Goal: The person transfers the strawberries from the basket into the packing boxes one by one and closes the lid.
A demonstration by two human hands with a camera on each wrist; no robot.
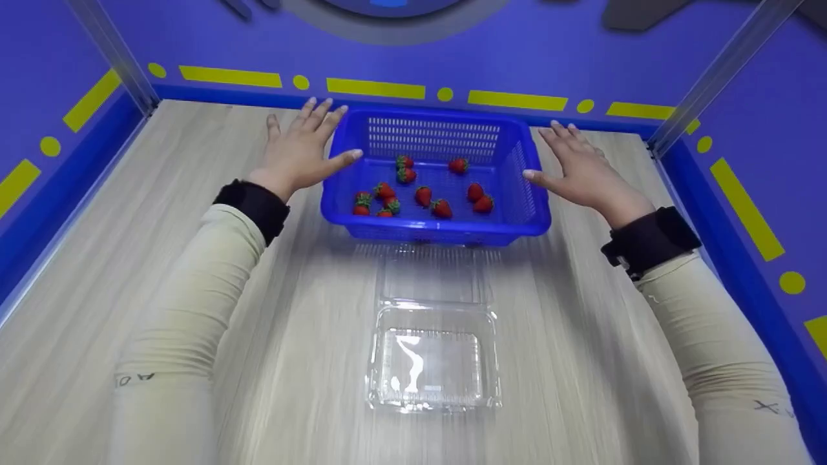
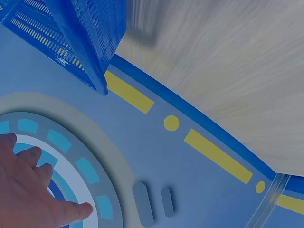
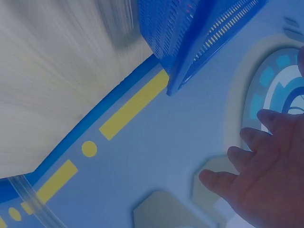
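A blue plastic basket [image 1: 446, 229] with slotted walls stands at the back of the table, several red strawberries [image 1: 441, 208] with green caps scattered on its floor. My left hand [image 1: 300, 152] is spread out at the basket's left side, thumb over the rim; whether it touches cannot be told. On the other side my right hand [image 1: 581, 165] is spread too, its thumb near the right rim. Both wrist views show the hands, left [image 2: 28, 194] and right [image 3: 270, 166], with fingers extended and holding nothing. In front of the basket lies a clear plastic clamshell box [image 1: 433, 361], its lid folded back toward the basket.
The light wood-grain table [image 1: 291, 361] is bounded by blue panels [image 1: 413, 64] with yellow markings at the back and both sides. Metal posts [image 1: 717, 71] stand at the back corners. Black bands [image 1: 252, 210] are strapped round both wrists.
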